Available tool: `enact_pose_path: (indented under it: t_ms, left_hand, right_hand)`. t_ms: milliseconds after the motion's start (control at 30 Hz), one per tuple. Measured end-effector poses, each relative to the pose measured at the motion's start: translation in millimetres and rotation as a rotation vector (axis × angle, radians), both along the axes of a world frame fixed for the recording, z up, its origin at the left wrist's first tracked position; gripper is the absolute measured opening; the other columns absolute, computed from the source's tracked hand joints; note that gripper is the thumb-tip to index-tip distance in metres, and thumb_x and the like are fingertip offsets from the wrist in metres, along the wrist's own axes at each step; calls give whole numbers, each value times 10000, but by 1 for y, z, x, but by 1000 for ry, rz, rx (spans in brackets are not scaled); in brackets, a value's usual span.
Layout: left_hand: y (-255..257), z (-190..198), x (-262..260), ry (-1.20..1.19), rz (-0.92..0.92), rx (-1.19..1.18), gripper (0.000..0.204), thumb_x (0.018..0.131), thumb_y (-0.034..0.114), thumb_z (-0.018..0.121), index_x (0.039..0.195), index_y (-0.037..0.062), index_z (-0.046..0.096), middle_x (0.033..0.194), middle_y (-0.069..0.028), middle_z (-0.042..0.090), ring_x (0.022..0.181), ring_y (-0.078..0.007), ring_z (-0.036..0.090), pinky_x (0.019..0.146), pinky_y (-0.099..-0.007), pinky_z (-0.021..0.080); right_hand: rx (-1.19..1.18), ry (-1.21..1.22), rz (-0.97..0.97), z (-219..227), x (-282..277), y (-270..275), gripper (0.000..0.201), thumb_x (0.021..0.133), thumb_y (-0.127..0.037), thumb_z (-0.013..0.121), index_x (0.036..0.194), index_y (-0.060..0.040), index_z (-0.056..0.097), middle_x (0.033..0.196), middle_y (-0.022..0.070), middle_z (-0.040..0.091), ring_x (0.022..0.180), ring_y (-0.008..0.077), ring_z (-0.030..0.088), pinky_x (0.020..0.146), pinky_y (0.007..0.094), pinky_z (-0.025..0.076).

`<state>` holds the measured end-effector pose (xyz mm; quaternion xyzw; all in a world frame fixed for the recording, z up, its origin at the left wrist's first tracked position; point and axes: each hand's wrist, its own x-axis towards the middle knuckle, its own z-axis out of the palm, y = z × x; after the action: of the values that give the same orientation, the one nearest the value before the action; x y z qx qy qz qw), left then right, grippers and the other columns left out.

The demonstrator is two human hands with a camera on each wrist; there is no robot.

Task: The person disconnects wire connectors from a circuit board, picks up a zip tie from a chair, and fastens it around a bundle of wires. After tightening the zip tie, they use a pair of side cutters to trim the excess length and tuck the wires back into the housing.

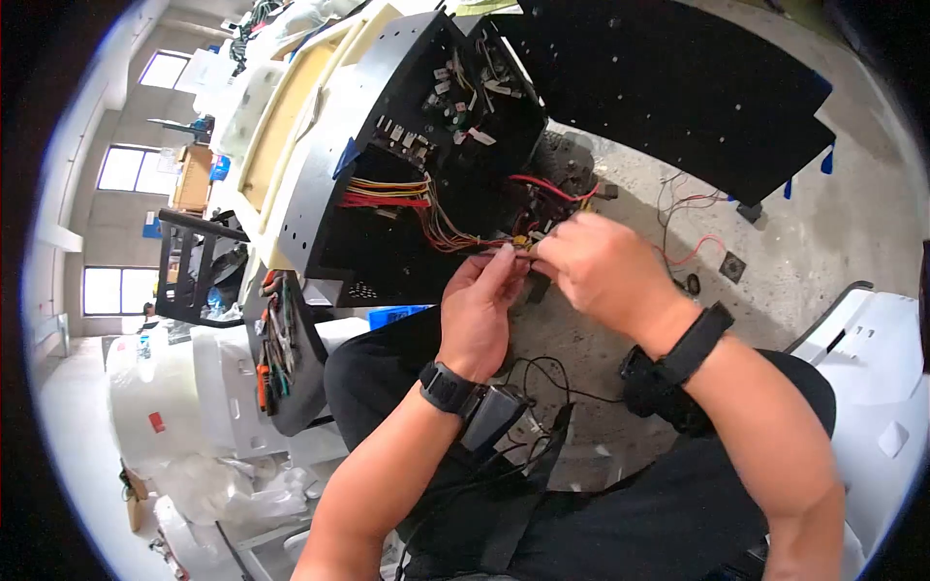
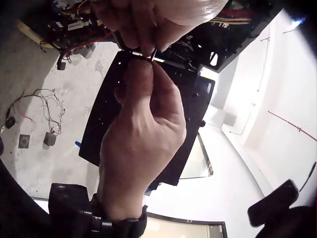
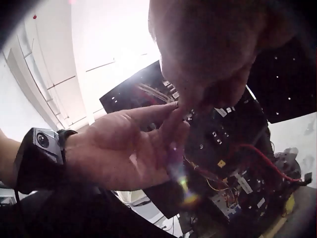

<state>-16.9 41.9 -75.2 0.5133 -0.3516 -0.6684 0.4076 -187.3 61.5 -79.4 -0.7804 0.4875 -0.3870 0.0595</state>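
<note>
Both hands meet fingertip to fingertip in front of an open black panelled housing [image 1: 417, 87]. My left hand [image 1: 480, 320], palm turned up, pinches a thin wire [image 2: 152, 54] between thumb and fingers. From the other side my right hand [image 1: 610, 276] pinches the same wire, its knuckles up; most of the wire is hidden by the fingers. A small yellow connector [image 1: 520, 240] shows just beyond the fingertips. Red, yellow and brown wires [image 1: 387, 189] run out of the housing towards the hands.
White connectors [image 1: 402, 137] on leads hang inside the housing. A large black perforated panel [image 1: 668, 87] stands out to the right. Loose cables [image 1: 693, 203] lie on the concrete floor. Pliers and other hand tools [image 1: 278, 334] sit at the left, near the knee.
</note>
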Motion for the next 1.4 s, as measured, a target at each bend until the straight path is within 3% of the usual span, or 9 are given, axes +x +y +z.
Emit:
enact_pose_path:
  t_ms: [467,633,733,800,867,900,1267,1333,1400]
  left_hand:
    - [-22,22,24,-44,152,-263,230,953,259,463,1047,66,545,1027,-55,595,966,-150,543,871,-305,407]
    - [-28,29,28,-195,246,-481,771,866,90,483,1440,43,-29,1207,-199,499,959,-212,561,838,-321,416]
    - [-45,31,32,-216,258,-424,722,834,36,444,1418,62,19,1103,-188,509,1005,-258,522,891,-383,425]
    - [-53,32,35,-177,267,-409,742,793,-30,431,1409,59,26,1046,-170,518,977,-245,533,890,-394,430]
    - [-59,31,40,-187,180,-414,747,775,-60,432,1396,49,31,1016,-148,526,949,-234,546,886,-391,434]
    - [-62,30,42,-184,157,-407,805,787,2,458,1447,87,6,1228,-208,446,968,-232,559,873,-346,415]
    - [-75,26,58,-186,218,-356,804,698,-78,440,1417,84,118,1145,-156,451,997,-258,517,875,-375,400]
    - [-78,26,63,-173,186,-318,801,697,-77,442,1414,84,124,1134,-150,453,994,-260,517,874,-377,400]
    - [-76,27,64,-208,130,-329,798,704,-75,439,1415,92,117,1108,-142,456,984,-260,518,876,-381,399]
  right_hand:
    - [507,-935,-13,-4,67,-43,254,754,-237,603,796,3,675,736,210,634,693,343,628,663,372,500]
    - [525,-1167,-8,-6,81,-53,259,745,-225,595,761,24,665,699,199,632,642,317,621,630,358,494]
    - [495,-1184,-7,-6,81,-58,256,744,-226,591,748,18,666,681,186,633,633,301,625,627,352,494]
    - [464,-1170,66,-1,80,-64,233,814,-202,613,823,27,653,670,69,645,563,104,567,545,235,450]
    - [504,-1196,105,8,75,-65,242,817,-208,609,827,29,654,666,68,642,557,105,570,541,235,453]
    - [491,-1167,108,12,72,-66,242,819,-206,603,829,30,654,667,70,643,566,105,575,546,236,457]
    - [393,-1291,61,24,73,-92,263,800,-197,609,872,53,650,721,98,663,625,118,601,585,246,476]
    - [208,-1220,27,21,76,-98,187,786,-198,565,797,-71,703,719,113,668,703,291,655,683,368,528]
    - [267,-1237,16,21,78,-103,197,787,-209,573,871,-88,703,757,112,671,739,290,659,702,371,531]
